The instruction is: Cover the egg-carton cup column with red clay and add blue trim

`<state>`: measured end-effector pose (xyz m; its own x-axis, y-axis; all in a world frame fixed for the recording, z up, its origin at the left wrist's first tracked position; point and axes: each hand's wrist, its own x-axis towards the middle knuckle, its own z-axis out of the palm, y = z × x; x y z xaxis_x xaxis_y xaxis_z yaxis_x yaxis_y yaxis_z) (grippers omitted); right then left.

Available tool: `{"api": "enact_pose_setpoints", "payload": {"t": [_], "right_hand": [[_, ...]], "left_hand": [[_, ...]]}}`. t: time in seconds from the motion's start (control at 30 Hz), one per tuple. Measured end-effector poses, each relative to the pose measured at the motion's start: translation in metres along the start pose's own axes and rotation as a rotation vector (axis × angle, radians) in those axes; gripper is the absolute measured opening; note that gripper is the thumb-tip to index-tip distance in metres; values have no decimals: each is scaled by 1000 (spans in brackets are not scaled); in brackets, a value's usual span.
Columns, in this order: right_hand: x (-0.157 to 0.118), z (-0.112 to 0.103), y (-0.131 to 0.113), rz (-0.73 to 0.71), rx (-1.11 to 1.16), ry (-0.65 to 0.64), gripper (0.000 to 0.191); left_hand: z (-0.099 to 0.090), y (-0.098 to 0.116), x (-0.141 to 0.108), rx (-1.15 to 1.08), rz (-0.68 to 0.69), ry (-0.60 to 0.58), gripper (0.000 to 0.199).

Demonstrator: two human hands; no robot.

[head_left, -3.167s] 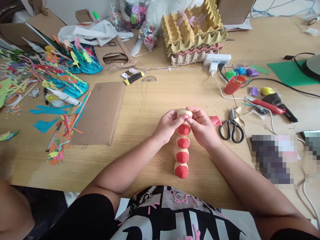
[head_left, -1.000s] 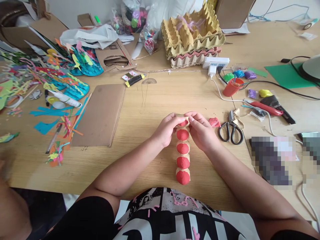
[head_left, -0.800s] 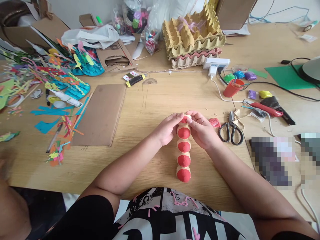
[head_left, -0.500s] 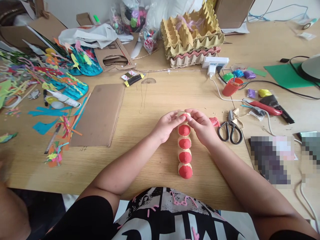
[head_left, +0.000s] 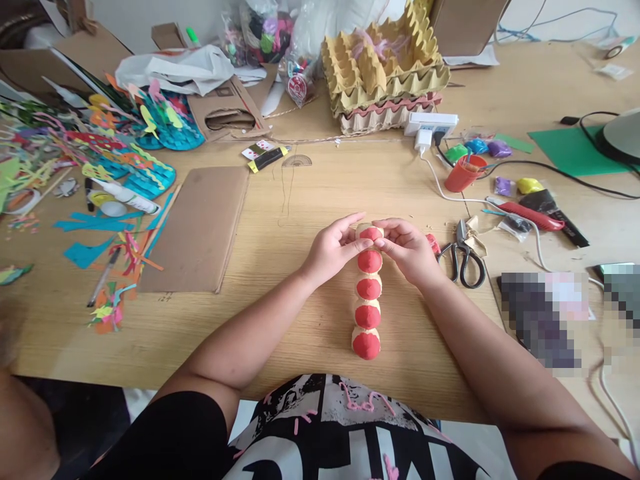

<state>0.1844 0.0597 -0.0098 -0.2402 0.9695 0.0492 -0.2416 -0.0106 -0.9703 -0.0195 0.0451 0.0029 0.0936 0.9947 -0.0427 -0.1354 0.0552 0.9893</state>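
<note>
Thumbs have slipped down toward the near side compared with half a second ago, so the red cap at the far end of the bumpy strip is out in plain view now, and the strip's near end has swung slightly left. Left hand has its thumb pressed on the front just below that far cap, index finger lifted off up and away, other fingers curled at the side. Right hand is pinching the same end from the other side, thumb in front, fingertips around the back edge. So both hands are on it, thumb tips practically meeting.

Strip itself has five red-capped bumps in a row, pointing at the middle of the near edge of the desk. Can't really tell if its near end is touching the wood.

Right hand partly covers a red packet, with black-handled scissors just beyond it toward the desk's right edge. Orange cup is farther back on that side. Brown cardboard sheet lies flat left of the hands, and egg trays are stacked at the far edge.
</note>
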Motion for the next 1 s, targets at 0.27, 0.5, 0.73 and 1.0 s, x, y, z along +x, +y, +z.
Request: {"api": "enact_pose_setpoints", "payload": {"t": [0.27, 0.5, 0.73, 1.0], "right_hand": [[1, -5, -2, 67, 75, -51, 52], [0, -3, 3, 159, 289, -54, 42], [0, -4, 8, 127, 320, -154, 41], [-3, -3, 6, 124, 279, -227, 48]], "left_hand": [[-3, -1, 2, -17, 14, -70, 69], [-8, -3, 11, -328, -189, -201, 88], [-8, -7, 11, -365, -156, -237, 86], [-12, -4, 13, -374, -92, -339, 83]]}}
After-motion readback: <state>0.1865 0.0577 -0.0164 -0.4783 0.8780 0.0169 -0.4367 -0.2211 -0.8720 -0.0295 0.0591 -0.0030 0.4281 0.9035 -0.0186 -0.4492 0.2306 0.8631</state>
